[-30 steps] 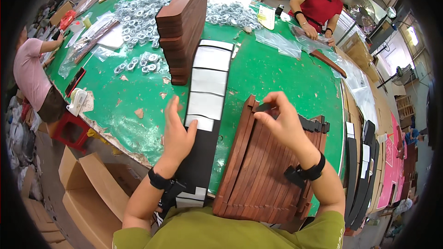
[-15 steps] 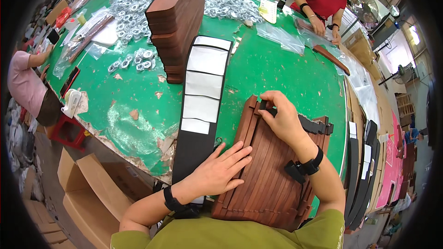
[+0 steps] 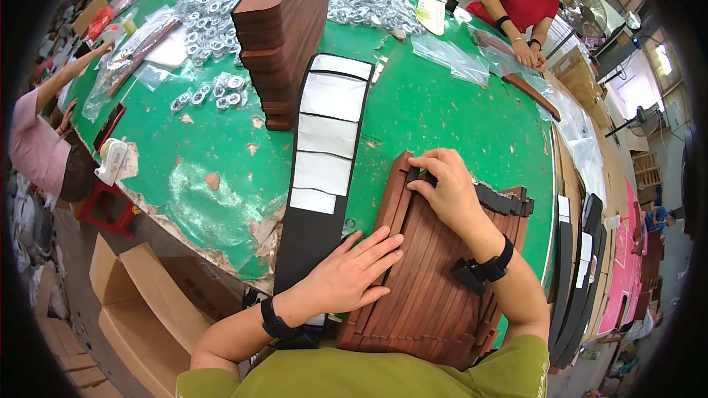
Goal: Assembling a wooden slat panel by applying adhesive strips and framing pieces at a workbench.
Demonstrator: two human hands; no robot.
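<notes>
Brown wooden slats (image 3: 420,280) lie side by side in front of me at the table's near edge. My left hand (image 3: 350,269) rests on the leftmost slats, palm down with fingers apart. At their far end my right hand (image 3: 451,190) pinches a small black pad (image 3: 414,175) between thumb and fingers, at the end of the leftmost slats. Whether the pad touches the wood is hard to tell. Similar black pads (image 3: 501,200) line the far ends of the slats on the right. Left of them lies a long black sheet (image 3: 310,239) bearing white rectangular pieces (image 3: 324,133).
A tall stack of brown wooden pieces (image 3: 276,44) stands beyond the black sheet on the green table (image 3: 435,110). Metal rings (image 3: 214,11) are heaped behind it. Co-workers stand at left and far right. An open cardboard box (image 3: 140,309) is at lower left.
My right hand has shifted slightly left with the black pad, to the end of the leftmost slats. My left hand stays put. The co-worker at left has stretched an arm across the table.
</notes>
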